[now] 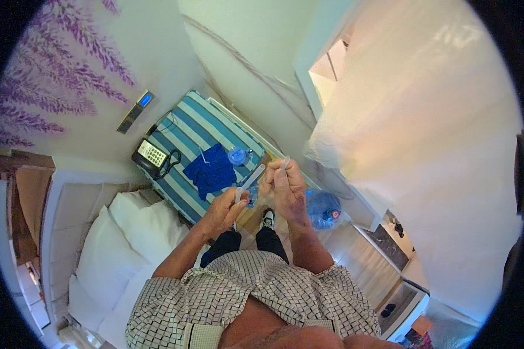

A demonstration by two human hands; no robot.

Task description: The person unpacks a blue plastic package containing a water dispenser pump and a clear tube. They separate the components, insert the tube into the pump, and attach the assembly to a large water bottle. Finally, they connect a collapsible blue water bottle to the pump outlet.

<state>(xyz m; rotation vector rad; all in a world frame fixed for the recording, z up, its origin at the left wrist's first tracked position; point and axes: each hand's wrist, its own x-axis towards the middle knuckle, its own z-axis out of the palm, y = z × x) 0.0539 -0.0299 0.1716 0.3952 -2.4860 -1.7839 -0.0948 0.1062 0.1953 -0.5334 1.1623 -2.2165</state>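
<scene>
My left hand [220, 212] is closed around a whitish translucent plastic tube [252, 179], which slants up and to the right from the fingers. My right hand [289, 191] is closed on another short whitish tube [285, 163], its end showing above the fingers. The two hands are apart, held in front of my chest. Beyond them, a crumpled dark blue cloth [211, 170] lies on a striped table [183, 126], with a thin white tube [203, 155] on it. Beside the cloth sits a light blue clear plastic piece [237, 156], whose kind I cannot make out.
A large blue water jug [322, 208] stands on the floor right of my right hand. A corded telephone [152, 157] is on the table's left side. White pillows [113, 247] lie on the bed at left. A pale curtain [425, 134] hangs at right.
</scene>
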